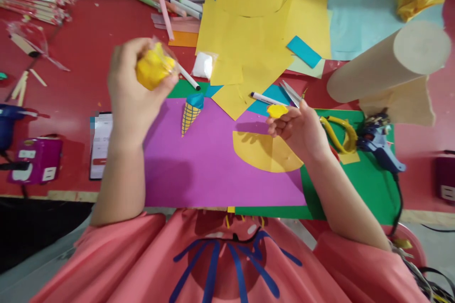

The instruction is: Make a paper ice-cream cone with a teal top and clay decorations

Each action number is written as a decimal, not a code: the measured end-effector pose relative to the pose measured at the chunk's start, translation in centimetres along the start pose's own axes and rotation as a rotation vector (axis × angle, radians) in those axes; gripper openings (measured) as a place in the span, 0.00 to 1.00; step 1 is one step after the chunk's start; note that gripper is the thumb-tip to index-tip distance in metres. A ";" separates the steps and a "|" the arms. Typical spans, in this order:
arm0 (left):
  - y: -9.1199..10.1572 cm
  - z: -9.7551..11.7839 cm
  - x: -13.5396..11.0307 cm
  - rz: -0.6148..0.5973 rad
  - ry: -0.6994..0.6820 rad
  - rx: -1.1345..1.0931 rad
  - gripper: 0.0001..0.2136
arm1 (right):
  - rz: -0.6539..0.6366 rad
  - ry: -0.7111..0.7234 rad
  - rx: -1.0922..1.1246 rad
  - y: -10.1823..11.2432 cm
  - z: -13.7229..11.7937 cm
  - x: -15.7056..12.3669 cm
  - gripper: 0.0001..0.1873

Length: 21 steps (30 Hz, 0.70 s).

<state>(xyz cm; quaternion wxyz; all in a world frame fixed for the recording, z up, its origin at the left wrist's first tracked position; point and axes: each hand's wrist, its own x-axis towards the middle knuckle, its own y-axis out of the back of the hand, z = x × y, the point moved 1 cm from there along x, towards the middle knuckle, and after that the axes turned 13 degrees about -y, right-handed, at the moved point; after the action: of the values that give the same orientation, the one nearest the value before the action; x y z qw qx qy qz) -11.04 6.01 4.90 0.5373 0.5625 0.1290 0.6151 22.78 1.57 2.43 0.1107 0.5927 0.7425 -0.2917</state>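
Now, left hand (130,90): clamped round a clear bag (154,67) of yellow clay, fingers and thumb gathered on it.
Right hand (305,133): fingers half-curled, thumb standing apart; a yellow lump (277,111) rests at the fingertips, not visibly pinched.
Cone (191,116): lying on the purple sheet (213,175), between the two hands, blue top at the sheet's far edge.
Cone's long axis: slanted, tip towards the near edge and a little left, blue top away and a little right.
Cone from left hand: near, to its right and closer in than the bag.
Cone from right hand: well to its left; purple sheet and a corner of yellow card (236,102) lie between.
Nearer hand: the left, though the bag takes it up.
Key relation, as I judge it: lump right of cone, well apart.
Half-disc (256,156): flat by the right fingers, straight edge away.
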 end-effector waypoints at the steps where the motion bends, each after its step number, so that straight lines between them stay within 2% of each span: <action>1: 0.0 -2.0 -0.1 -0.049 0.090 0.033 0.38 | 0.008 -0.006 0.008 -0.1 0.1 0.0 0.23; 3: -0.3 -5.0 -0.6 -0.222 0.223 0.103 0.32 | 0.016 -0.016 0.012 -0.3 0.5 0.1 0.21; 4: -0.6 -5.8 -0.9 -0.271 0.261 0.100 0.30 | 0.006 -0.028 0.018 -0.5 0.6 0.0 0.19; 6: -0.9 -5.6 -1.0 -0.238 0.269 0.119 0.30 | -0.028 -0.063 0.057 -0.8 0.9 0.0 0.17; 8: -1.1 -3.2 -0.8 -0.116 0.172 0.134 0.28 | -0.053 -0.084 0.111 -1.2 1.1 -0.1 0.15; 10: -1.4 1.1 -0.6 0.016 0.018 0.127 0.24 | -0.066 -0.096 0.146 -1.8 1.2 -0.2 0.15; 12: -2.2 6.0 -0.9 -0.082 -0.185 -0.056 0.13 | -0.078 -0.116 0.175 -2.5 1.3 -0.3 0.16; 13: -2.8 8.3 -1.3 -0.158 -0.264 -0.190 0.14 | -0.087 -0.128 0.190 -2.8 1.3 -0.4 0.16; 15: -4.1 11.7 -2.4 -0.293 -0.295 -0.415 0.20 | -0.111 -0.153 0.212 -3.5 1.5 -0.5 0.17; 18: -5.8 13.6 -3.8 -0.245 -0.271 -0.556 0.21 | -0.155 -0.206 0.220 -4.1 2.2 -0.7 0.18; 21: -6.7 13.1 -4.4 -0.162 -0.273 -0.557 0.16 | -0.181 -0.208 0.141 -3.9 2.8 -0.8 0.17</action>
<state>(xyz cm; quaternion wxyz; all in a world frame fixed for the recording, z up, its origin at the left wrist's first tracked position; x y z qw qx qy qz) 2.31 -0.75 1.75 0.7302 0.4589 -0.0730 0.5009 18.85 -1.17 1.80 0.1185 0.4962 0.7552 -0.4116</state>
